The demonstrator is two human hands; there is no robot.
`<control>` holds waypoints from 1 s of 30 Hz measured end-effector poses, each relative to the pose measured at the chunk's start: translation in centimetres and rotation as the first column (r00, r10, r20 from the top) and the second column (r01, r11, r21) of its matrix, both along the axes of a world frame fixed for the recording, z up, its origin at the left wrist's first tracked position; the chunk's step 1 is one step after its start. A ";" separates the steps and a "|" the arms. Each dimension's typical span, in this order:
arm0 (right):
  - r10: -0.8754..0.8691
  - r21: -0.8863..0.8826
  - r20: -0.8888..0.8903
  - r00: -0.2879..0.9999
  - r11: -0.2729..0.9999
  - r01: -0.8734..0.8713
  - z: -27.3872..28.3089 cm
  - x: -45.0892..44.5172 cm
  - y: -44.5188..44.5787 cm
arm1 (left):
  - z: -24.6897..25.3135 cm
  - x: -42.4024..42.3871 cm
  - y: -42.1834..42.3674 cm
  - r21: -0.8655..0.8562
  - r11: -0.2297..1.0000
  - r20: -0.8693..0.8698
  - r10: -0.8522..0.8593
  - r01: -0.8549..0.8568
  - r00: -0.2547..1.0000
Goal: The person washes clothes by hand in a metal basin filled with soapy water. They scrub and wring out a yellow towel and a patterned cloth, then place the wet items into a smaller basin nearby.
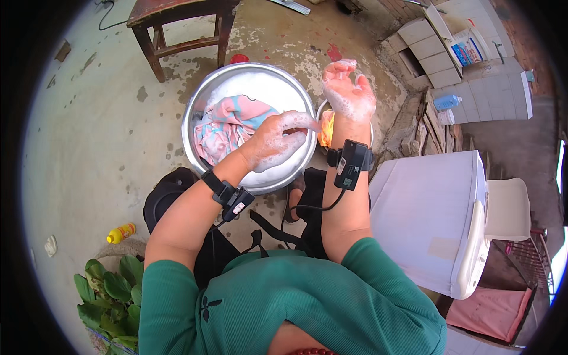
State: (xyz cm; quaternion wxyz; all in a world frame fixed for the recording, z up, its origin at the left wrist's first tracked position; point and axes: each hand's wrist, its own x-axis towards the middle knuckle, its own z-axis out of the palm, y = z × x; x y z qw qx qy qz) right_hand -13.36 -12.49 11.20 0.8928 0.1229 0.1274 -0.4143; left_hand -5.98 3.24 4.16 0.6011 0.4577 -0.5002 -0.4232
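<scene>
A round metal basin (188, 128) full of white suds stands on the floor before me. Pink and light-blue cloth (242, 111) lies bunched in its left half. My left hand (279, 140), coated in foam, is over the basin's right half, its fingers apart and pointing right, with nothing seen in it. Right of the rim, my right hand (348, 91) is raised palm up, foamy, with fingers loosely curled and nothing held. Below it is a smaller bowl with orange-yellow cloth (326, 128), partly hidden by my right forearm. Each wrist wears a strapped black device.
A wooden stool (177, 13) stands beyond the basin. At the right are a white top-loading washing machine (421, 217), a tiled ledge and a blue bottle (447, 102). A yellow bottle (121, 233) lies left on the floor near a leafy plant (111, 297).
</scene>
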 end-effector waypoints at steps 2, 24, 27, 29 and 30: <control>-0.024 0.047 0.042 0.999 0.999 0.022 0.1 0.4 -0.4 | 0.8 -0.3 0.6 0.005 0.998 -0.156 -0.061 0.062 0.986; -0.091 -0.278 -0.029 0.995 0.957 0.080 1.4 0.9 1.4 | -0.6 0.2 1.3 0.170 0.935 -0.282 -0.257 0.312 0.924; 0.127 -0.312 0.091 0.988 0.945 -0.093 3.3 2.2 4.7 | 0.7 -0.1 1.5 0.104 0.917 -0.525 -0.279 0.386 0.804; 0.249 -0.298 0.143 0.958 0.934 -0.198 3.3 3.0 6.4 | 1.0 -0.3 1.8 0.092 0.917 -0.596 -0.260 0.387 0.760; 0.266 -0.277 0.127 0.956 0.935 -0.223 3.1 3.4 7.3 | 1.0 -0.4 1.8 0.137 0.922 -0.524 -0.242 0.361 0.816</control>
